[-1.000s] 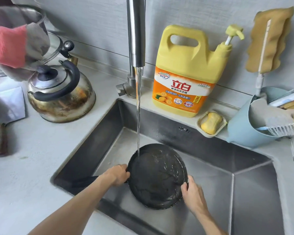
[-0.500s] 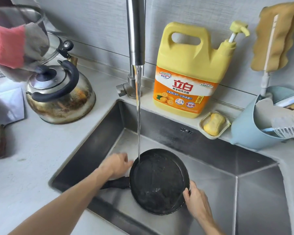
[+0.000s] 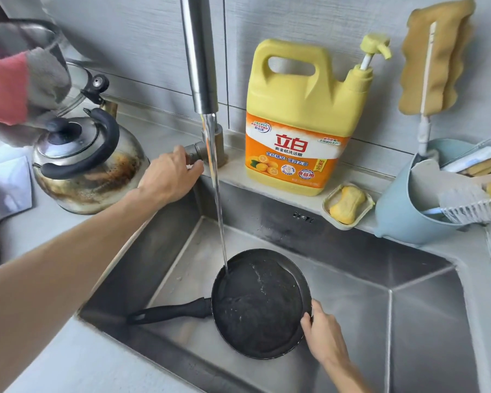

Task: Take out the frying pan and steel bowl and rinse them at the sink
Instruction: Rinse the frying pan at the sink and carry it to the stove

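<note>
The left hand has left the long black handle of the round black frying pan and now curls around the short steel tap lever, up and left of the pan. The lever hides its fingertips. Just right of that hand, a thin water stream falls onto the pan's far-left edge. The right hand pinches the pan's near-right rim, thumb inside, fingers unseen beneath, in the steel sink.
</note>
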A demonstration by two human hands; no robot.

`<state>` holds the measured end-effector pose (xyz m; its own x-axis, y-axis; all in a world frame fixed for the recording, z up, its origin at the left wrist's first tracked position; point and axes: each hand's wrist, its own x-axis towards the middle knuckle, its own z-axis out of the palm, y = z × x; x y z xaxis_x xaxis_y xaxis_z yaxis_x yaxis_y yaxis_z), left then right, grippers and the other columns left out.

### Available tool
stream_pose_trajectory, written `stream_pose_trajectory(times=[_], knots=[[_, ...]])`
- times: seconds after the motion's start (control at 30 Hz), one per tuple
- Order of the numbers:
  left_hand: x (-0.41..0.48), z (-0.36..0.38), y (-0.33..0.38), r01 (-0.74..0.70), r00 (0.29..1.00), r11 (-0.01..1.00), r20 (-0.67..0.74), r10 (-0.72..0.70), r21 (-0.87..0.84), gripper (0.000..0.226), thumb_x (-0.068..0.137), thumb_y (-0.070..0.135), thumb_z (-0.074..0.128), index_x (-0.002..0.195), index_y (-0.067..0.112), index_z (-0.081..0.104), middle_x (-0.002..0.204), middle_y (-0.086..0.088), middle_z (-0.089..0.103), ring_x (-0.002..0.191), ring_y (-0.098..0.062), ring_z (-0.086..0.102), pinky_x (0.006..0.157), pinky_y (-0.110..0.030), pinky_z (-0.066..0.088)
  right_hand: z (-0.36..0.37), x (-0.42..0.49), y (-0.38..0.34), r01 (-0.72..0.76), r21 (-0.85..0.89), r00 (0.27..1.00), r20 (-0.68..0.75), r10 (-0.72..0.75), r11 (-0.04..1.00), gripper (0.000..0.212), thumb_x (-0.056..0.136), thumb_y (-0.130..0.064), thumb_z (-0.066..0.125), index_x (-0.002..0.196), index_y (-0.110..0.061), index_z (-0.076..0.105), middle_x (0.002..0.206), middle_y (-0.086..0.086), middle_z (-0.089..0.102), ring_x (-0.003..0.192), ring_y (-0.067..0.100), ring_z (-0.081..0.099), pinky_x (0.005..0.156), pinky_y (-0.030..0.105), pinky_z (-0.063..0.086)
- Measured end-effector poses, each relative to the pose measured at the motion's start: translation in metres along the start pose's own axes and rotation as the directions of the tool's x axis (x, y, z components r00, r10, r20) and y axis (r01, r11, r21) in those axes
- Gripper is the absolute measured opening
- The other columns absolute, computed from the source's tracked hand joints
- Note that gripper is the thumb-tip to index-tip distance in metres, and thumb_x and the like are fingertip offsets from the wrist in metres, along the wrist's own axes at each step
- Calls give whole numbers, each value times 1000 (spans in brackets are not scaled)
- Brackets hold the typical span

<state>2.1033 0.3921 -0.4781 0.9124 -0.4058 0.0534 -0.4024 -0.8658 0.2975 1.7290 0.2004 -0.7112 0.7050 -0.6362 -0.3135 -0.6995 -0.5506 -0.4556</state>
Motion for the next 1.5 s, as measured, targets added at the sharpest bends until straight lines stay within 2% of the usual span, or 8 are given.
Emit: stream_pose_trajectory(times=[0.27, 0.33, 0.37, 0.47, 0.6, 0.83, 1.23, 1.5], knots=[[-28, 19, -6, -82, 996, 995, -32, 81, -53, 47, 99, 52, 53, 126, 14, 51, 119, -18, 70, 101, -47, 69, 82, -48, 52, 2, 0, -1, -15, -15, 1000, 7, 15, 1000, 31, 104, -24, 46, 133, -19, 56, 71, 0, 64, 74, 28, 64, 70, 44, 55], [-61, 59, -15, -53, 990, 997, 129, 59, -56, 58, 90, 65, 54, 127, 20, 53, 117, -13, 72, 102, -40, 71, 84, -45, 55, 2, 0, -1, -18, -18, 1000, 6, 18, 1000, 33, 105, -25, 46, 136, -20, 54, 72, 0, 65, 75, 28, 65, 70, 44, 55], [-81, 82, -18, -18, 948, 1000, 317, 16, 4, 69, 86, 74, 51, 131, 22, 54, 123, -11, 72, 109, -36, 71, 90, -43, 55, 1, -1, -2, -18, -17, 1000, 11, 18, 1000, 34, 105, -25, 45, 137, -21, 53, 73, 1, 65, 75, 28, 65, 70, 44, 55], [-139, 150, -31, 2, 623, 982, 768, -149, 189, 91, 83, 86, 51, 147, 21, 51, 146, -6, 63, 132, -31, 62, 109, -42, 49, 2, -1, -2, -21, -2, 999, 37, 21, 1000, 34, 105, -26, 43, 138, -21, 51, 71, 0, 65, 70, 26, 66, 69, 44, 57], [-167, 187, -42, -1, 509, 971, 836, -205, 238, 62, 89, 66, 55, 134, 23, 53, 136, -3, 66, 124, -28, 63, 104, -41, 49, 3, 2, 3, -33, 37, 997, 71, 31, 999, 23, 106, -27, 39, 126, -23, 49, 71, 3, 66, 58, 23, 69, 65, 46, 61], [-165, 197, -49, 61, 531, 987, 832, -159, 149, 45, 96, 52, 51, 134, 28, 56, 128, -2, 68, 118, -28, 65, 101, -38, 51, 3, 3, 10, -18, 29, 999, 42, 17, 999, 12, 105, -26, 37, 112, -20, 45, 74, 6, 65, 62, 28, 69, 63, 49, 61], [-164, 82, -16, -11, 891, 999, 452, 33, -53, 29, 105, 49, 51, 122, 26, 50, 112, -5, 55, 114, -35, 61, 100, -51, 42, -109, -30, -57, 195, -28, 895, -403, -190, 980, 42, 106, -24, 52, 145, -17, 37, 73, 24, 73, 69, 48, 71, 51, 45, 43], [-168, -13, 9, -196, 955, 963, 187, 230, -183, 28, 104, 44, 58, 122, 24, 52, 99, 0, 46, 95, -31, 56, 86, -52, 47, -200, -80, -105, 254, -12, 796, -566, -216, 967, 39, 107, -18, 56, 142, -10, 41, 72, 22, 74, 68, 47, 73, 51, 45, 53]])
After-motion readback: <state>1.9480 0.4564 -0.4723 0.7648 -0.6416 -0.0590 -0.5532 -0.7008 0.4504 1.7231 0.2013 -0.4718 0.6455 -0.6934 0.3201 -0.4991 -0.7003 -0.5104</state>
